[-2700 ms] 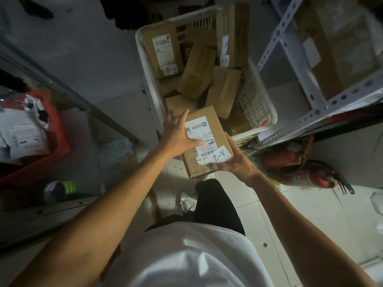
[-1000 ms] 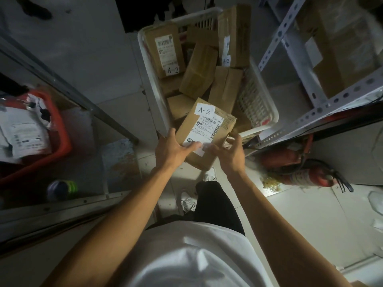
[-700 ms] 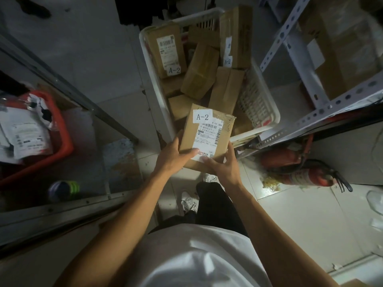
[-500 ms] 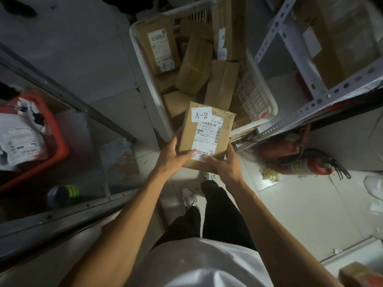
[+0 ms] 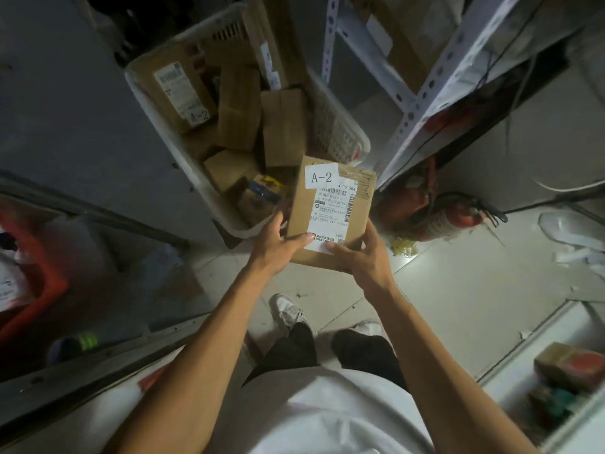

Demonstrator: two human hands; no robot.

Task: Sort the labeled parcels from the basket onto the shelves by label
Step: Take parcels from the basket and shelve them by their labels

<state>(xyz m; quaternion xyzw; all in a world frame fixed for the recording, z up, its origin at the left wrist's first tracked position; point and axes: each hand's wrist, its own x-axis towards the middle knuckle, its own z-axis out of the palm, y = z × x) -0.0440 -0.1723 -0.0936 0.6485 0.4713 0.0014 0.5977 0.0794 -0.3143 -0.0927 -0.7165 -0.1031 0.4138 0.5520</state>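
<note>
A brown cardboard parcel (image 5: 330,204) with a white shipping label and an "A-2" sticker is held in front of me above the floor. My left hand (image 5: 278,244) grips its lower left edge, thumb on the label. My right hand (image 5: 358,257) grips the lower right corner, thumb on top. Beyond it stands the white plastic basket (image 5: 157,119), holding several brown parcels. One of them (image 5: 178,90) also shows an "A-2" sticker. A white perforated metal shelf (image 5: 422,103) rises at the upper right with cardboard boxes on it.
Red fire extinguishers (image 5: 435,211) lie on the floor under the shelf. A red crate (image 5: 36,273) with packets sits at the left behind a metal rail (image 5: 98,211). Another low shelf (image 5: 556,381) with small items is at the lower right. Light floor tiles lie between.
The parcel was turned so the A-2 sticker points away from me and lifted clear of the basket. The view has shifted back and right, and my feet now show below.
</note>
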